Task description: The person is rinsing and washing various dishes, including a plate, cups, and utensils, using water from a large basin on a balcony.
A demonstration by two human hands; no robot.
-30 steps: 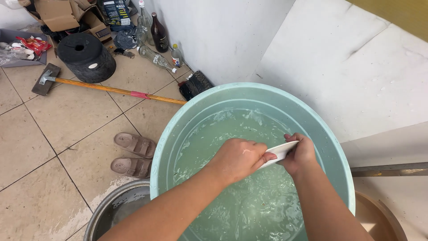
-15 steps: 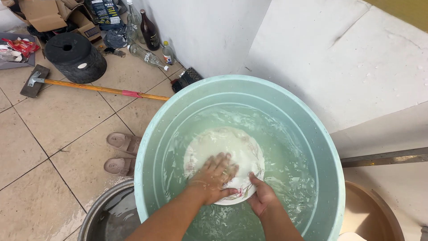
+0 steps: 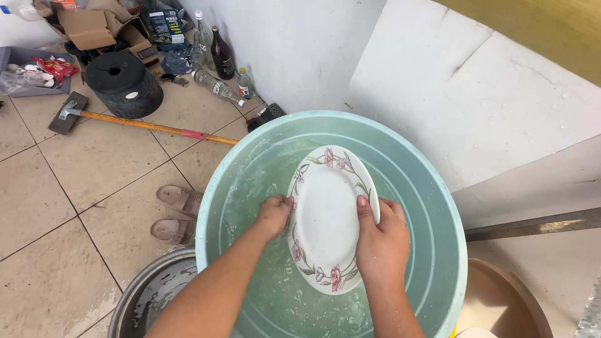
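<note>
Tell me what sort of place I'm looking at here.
Likely a back utility or washing-up corner, on a tiled floor. Both hands, left and right, hold a plate over a water-filled basin; empty bottles and a squeegee lie nearby.

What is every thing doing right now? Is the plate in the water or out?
White oval plate with a flower rim: lifted out of the water, tilted, wet.
Left hand: gripping the plate's left edge.
Right hand: gripping its right edge.
Pale green plastic tub: holding cloudy water.
Round metal basin: wet inside.
Pair of tan sandals: lying on the tiled floor.
Clear glass bottle: lying on its side.
Dark brown glass bottle: standing upright.
</note>
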